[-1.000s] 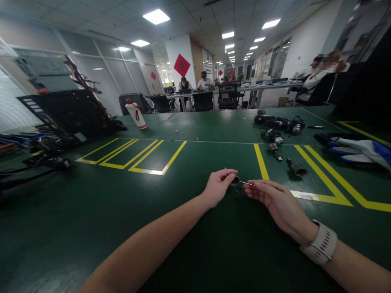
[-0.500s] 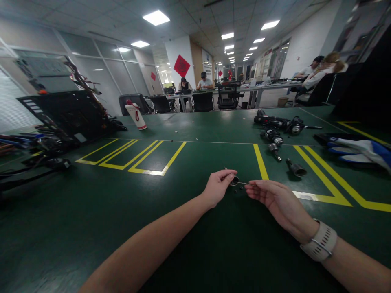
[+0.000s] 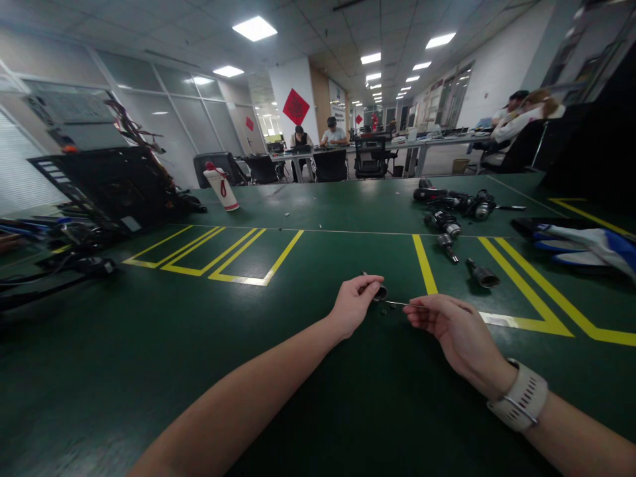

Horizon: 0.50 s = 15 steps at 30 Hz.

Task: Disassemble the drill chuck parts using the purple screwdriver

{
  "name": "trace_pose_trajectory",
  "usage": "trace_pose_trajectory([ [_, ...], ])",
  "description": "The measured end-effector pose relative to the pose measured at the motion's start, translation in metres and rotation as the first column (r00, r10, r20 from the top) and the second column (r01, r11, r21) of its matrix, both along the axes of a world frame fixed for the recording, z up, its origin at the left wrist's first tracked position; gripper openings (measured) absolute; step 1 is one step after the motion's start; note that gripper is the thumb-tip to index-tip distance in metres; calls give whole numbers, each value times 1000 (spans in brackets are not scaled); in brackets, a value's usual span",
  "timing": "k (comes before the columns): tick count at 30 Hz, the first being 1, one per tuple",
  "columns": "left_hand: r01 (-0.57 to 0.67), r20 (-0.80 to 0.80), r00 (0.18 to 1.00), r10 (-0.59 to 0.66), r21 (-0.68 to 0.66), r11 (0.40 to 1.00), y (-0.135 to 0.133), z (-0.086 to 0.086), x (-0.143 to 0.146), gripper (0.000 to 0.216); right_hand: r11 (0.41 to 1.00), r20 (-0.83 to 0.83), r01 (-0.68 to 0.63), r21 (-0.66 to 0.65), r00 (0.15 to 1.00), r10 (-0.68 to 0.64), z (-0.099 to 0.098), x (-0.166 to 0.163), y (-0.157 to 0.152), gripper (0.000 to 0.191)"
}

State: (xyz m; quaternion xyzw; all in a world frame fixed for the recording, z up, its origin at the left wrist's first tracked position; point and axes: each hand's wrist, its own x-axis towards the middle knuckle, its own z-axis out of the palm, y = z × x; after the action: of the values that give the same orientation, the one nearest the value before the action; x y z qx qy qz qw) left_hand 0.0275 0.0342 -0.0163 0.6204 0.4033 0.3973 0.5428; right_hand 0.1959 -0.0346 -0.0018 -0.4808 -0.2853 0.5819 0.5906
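My left hand [image 3: 354, 305] is closed around a small dark metal cup-shaped part [image 3: 381, 293], whose round open end faces right. A thin stem of it pokes out above my fingers. Between the fingertips of my right hand [image 3: 450, 331] is a thin metal rod [image 3: 399, 303], its tip pointing left toward the cup and a little apart from it. A few tiny dark pieces, perhaps nuts [image 3: 384, 312], lie on the green table [image 3: 298, 397] just below the cup.
Another cup-shaped metal part [image 3: 481, 274] lies to the right. Behind it are a small shafted part [image 3: 448, 248] and dark tool assemblies [image 3: 462, 201]. Blue-and-white gloves [image 3: 586, 245] rest far right. A white bottle [image 3: 221, 188] and black equipment [image 3: 114, 189] stand left. People sit at desks beyond.
My right hand has drawn slightly to the right with the rod, and the rod's tip has come away from the cup's mouth. My left hand has barely shifted.
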Motion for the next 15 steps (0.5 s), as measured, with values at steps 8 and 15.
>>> trace_pose_trajectory([
  [8,-25,-34,999,25,-24,999,-3,5,0,25,999,85,53,-6,995,-52,2,0,-1,13],
  [15,-23,-35,999,22,-17,1000,-2,2,0,25,995,241,103,13,965,-103,3,-1,-2,11],
])
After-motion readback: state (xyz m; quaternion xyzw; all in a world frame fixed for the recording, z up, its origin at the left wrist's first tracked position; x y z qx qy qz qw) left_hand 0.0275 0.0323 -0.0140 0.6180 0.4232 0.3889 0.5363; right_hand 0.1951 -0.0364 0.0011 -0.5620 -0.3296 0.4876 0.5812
